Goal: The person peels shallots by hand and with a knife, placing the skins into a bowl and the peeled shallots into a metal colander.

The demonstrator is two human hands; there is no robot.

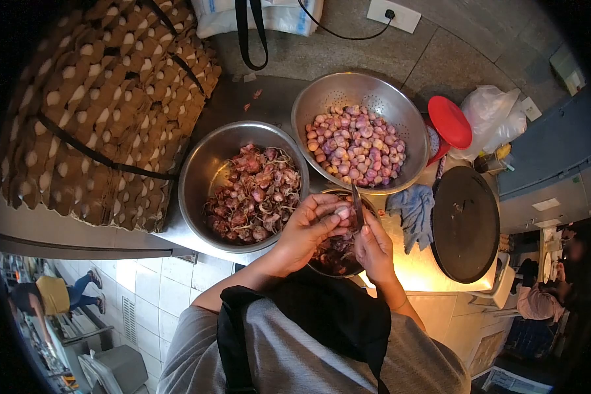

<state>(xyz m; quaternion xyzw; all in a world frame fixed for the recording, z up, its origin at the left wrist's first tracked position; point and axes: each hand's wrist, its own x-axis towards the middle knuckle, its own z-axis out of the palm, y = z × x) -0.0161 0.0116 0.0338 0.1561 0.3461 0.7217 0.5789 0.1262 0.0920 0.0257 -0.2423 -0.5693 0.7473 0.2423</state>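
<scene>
My left hand (pixel 308 226) pinches a pale, partly bared shallot (pixel 342 213) between thumb and fingers. Held in my right hand (pixel 374 249), a small knife (pixel 357 202) has its blade pointing away from me, close beside the shallot. Beneath both hands is a smaller metal bowl (pixel 372 209) containing dark reddish skins (pixel 335 258), partly hidden by the hands. To the left stands a steel basin (pixel 196 172) of shallots in their skins (pixel 256 194). Beyond my hands, a metal colander (pixel 400 108) holds many peeled pink shallots (pixel 358 144).
Strapped egg trays (pixel 111 111) are stacked at left. On the right lie a blue-grey cloth (pixel 412 213) and a round black tray (pixel 465 223). A red scale (pixel 448 125) and plastic bags (pixel 492 118) stand behind. People are visible at lower left (pixel 56 292) and far right (pixel 538 302).
</scene>
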